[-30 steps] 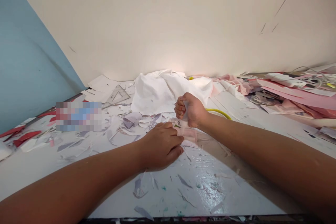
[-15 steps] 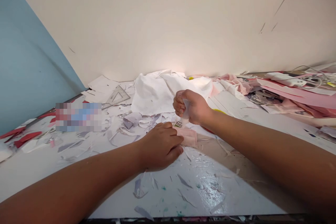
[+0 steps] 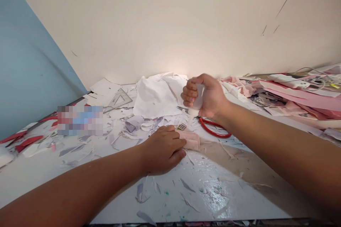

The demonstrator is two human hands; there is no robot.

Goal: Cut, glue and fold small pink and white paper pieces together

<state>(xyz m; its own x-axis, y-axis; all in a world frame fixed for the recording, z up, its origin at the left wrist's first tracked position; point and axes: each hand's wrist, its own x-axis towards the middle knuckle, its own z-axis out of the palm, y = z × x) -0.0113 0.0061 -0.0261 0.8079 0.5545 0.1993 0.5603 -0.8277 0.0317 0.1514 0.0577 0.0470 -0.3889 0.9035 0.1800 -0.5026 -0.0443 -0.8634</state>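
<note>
My right hand (image 3: 206, 94) is wrapped around a translucent white squeeze bottle (image 3: 197, 103), tipped with its nozzle pointing down. Below the nozzle lies a small flat pink piece (image 3: 192, 140), paper or cloth, on the tabletop. My left hand (image 3: 165, 150) rests on its left end, fingers curled and pressing it down; the covered part is hidden. A small printed label (image 3: 182, 126) shows at the pink piece's upper edge. Just behind the bottle lie scissors with a red loop handle (image 3: 215, 131), partly covered by my right hand.
White crumpled cloth (image 3: 157, 94) lies against the pale wall. A clear set square (image 3: 118, 98) is at the back left. Paper scraps (image 3: 130, 124) litter the table. On the right are pink sheets (image 3: 298, 94) and a white power strip (image 3: 290, 81) with cables.
My right hand has lifted the bottle up and to the right, away from the pink piece. More of the red scissor handle shows. The left hand has stayed in place.
</note>
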